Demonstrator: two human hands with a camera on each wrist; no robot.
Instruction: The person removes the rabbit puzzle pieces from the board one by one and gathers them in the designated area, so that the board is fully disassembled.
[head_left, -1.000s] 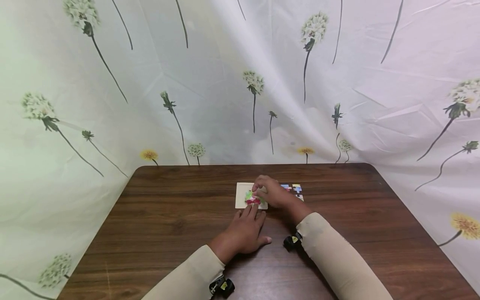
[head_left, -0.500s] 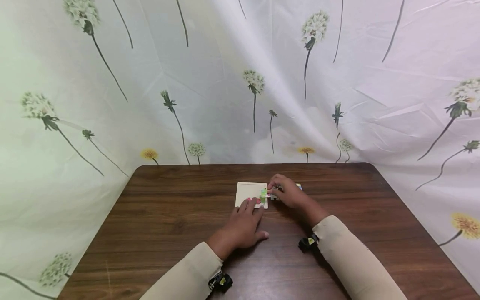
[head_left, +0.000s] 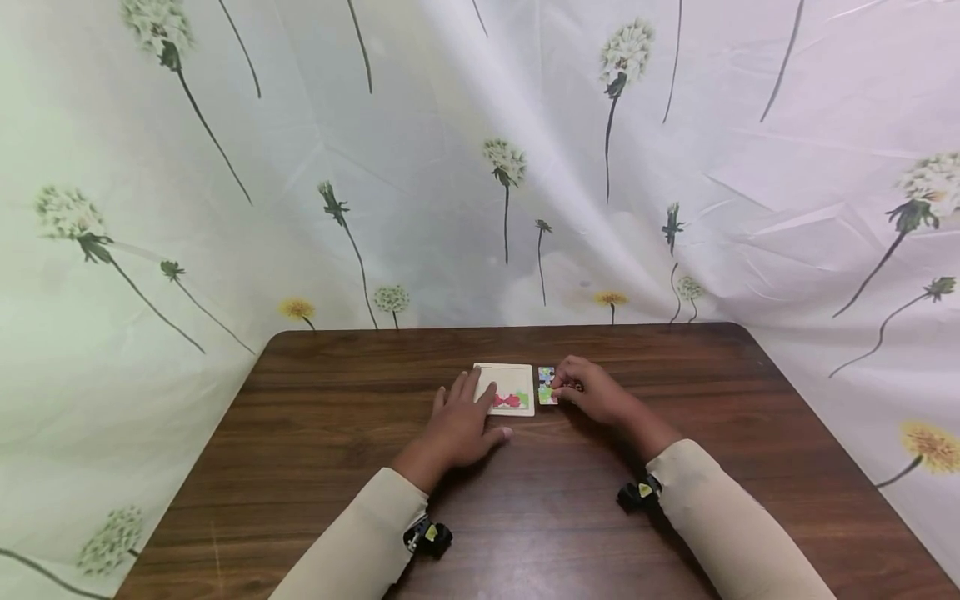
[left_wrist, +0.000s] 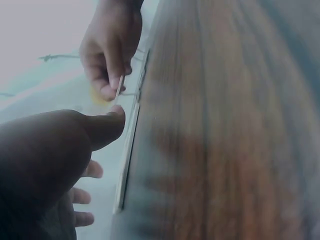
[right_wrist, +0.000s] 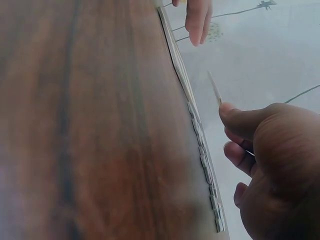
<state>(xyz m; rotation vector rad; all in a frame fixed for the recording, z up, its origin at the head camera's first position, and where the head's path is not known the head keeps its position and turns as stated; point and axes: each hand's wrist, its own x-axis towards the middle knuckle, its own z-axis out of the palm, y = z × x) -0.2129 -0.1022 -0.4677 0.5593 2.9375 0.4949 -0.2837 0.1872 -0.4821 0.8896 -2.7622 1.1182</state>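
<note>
Two hands [head_left: 457,423] [head_left: 597,394], tray [head_left: 513,378] short of table edge [head_left: 420,331]

Cream puzzle tray [head_left: 501,375] flat, red-green pieces [head_left: 510,401] along near edge, left hand [head_left: 457,423] at its left — thin piece [right_wrist: 214,87] pinched raised in right hand [head_left: 600,394], loose pieces [right_wrist: 204,162] flat beside tray.

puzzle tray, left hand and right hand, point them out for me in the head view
Puzzle tray [head_left: 513,380]: head view, on the bare upper part of its panel.
Left hand [head_left: 459,423]: head view, on the back of the hand.
Right hand [head_left: 597,395]: head view, on the back of the hand.
</note>
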